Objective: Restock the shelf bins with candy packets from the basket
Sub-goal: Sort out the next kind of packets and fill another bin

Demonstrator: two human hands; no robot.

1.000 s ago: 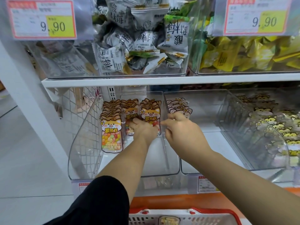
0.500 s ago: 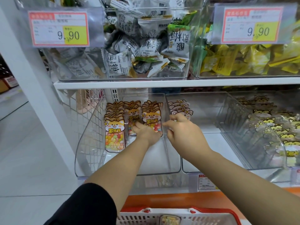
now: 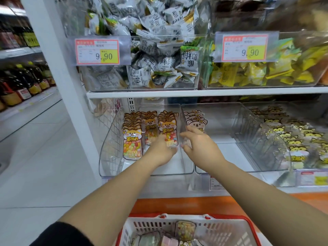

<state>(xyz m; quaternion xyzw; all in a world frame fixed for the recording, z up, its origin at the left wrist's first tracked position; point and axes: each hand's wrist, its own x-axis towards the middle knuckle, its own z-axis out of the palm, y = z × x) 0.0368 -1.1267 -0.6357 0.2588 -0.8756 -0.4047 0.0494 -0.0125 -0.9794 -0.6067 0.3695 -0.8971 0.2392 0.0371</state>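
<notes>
Currently both arms reach into the lower bins. Left grip (image 3: 160,151) sits against the lower end of the front orange candy packet (image 3: 168,134), right-hand row of the left bin (image 3: 110,139); fingers hidden behind it, cannot tell if clasped. Right grip (image 3: 198,145) is curled at the clear wall of the middle bin (image 3: 221,121), just beside the pink packets (image 3: 195,119); hold unclear. Basket (image 3: 147,226) sits below, with more packets (image 3: 184,231) inside.

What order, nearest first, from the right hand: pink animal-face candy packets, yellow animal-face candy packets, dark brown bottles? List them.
1. Pink animal-face candy packets: centre, just beyond the right hand.
2. Yellow animal-face candy packets: off to its right.
3. Dark brown bottles: far left background.
</notes>
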